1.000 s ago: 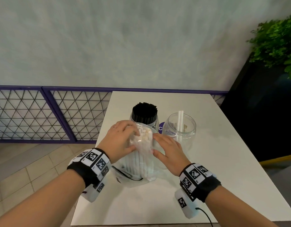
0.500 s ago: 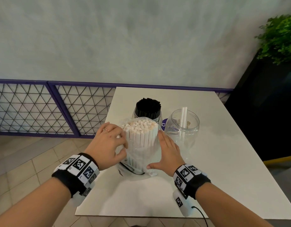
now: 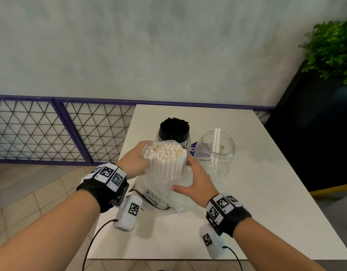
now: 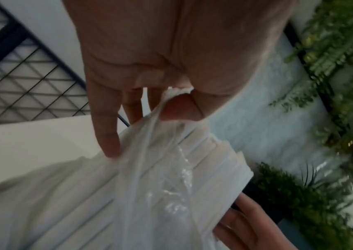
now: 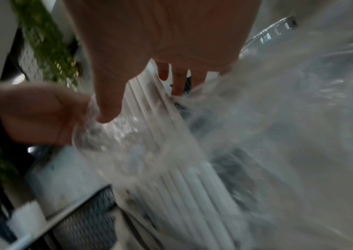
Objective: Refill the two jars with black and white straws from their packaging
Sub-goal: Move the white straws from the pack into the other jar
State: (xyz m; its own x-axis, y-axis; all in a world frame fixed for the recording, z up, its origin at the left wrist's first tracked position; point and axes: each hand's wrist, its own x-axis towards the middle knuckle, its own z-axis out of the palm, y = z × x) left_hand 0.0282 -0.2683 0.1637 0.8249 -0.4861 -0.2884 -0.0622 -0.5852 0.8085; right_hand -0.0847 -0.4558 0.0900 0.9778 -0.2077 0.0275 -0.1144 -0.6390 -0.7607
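Note:
A bundle of white straws [image 3: 167,160] stands upright on the table in its clear plastic bag [image 3: 159,184], the straw tops bare above the film. My left hand [image 3: 144,153] pinches the bag's film [image 4: 160,118] between thumb and fingers at the bundle's upper left. My right hand [image 3: 185,173] holds the bundle low on its right, thumb across the front and fingers behind; the right wrist view shows the thumb [image 5: 107,110] on the film. Behind stand a jar packed with black straws [image 3: 174,132] and a clear jar [image 3: 215,153] holding two white straws.
The white table [image 3: 266,192] has its left edge close beside my left wrist, with tiled floor and a purple mesh railing [image 3: 61,132] beyond. A dark planter with a green plant [image 3: 332,45] stands to the right. Wrist-camera cables hang at the near edge.
The film has slid down off the straw tops, which now stand bare. My left hand has gone up to the bag's rim; my right thumb has come round the front.

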